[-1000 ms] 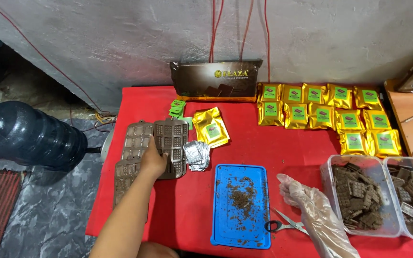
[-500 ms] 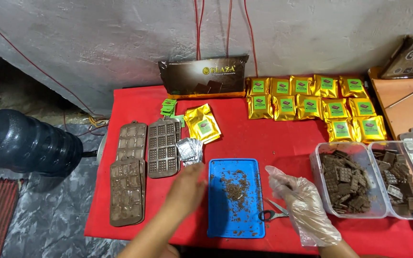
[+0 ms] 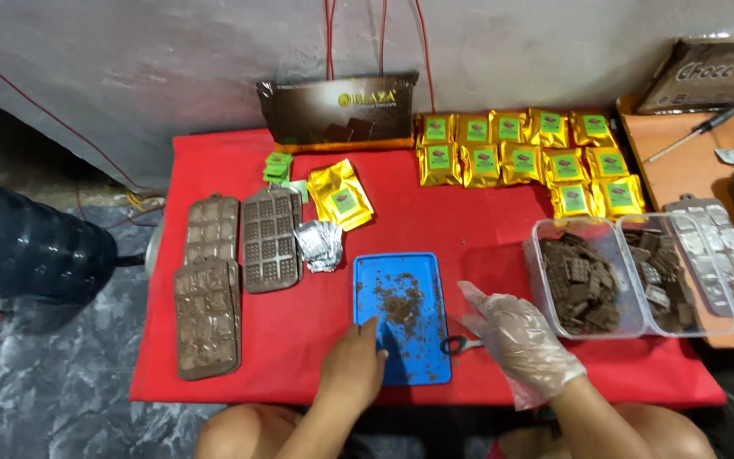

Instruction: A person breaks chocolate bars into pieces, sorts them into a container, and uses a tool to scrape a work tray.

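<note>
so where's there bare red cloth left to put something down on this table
Bare cloth lies between the blue tray and the gold packets, running left of the clear tubs. A second patch sits behind the chocolate moulds, at the table's far left corner. It is crowded along the back right, and at the front, where the left hand touches the tray beside the gloved right hand.

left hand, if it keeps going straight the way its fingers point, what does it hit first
The left hand already rests on the blue tray; straight on it would likely meet the chocolate crumbs first.
</note>
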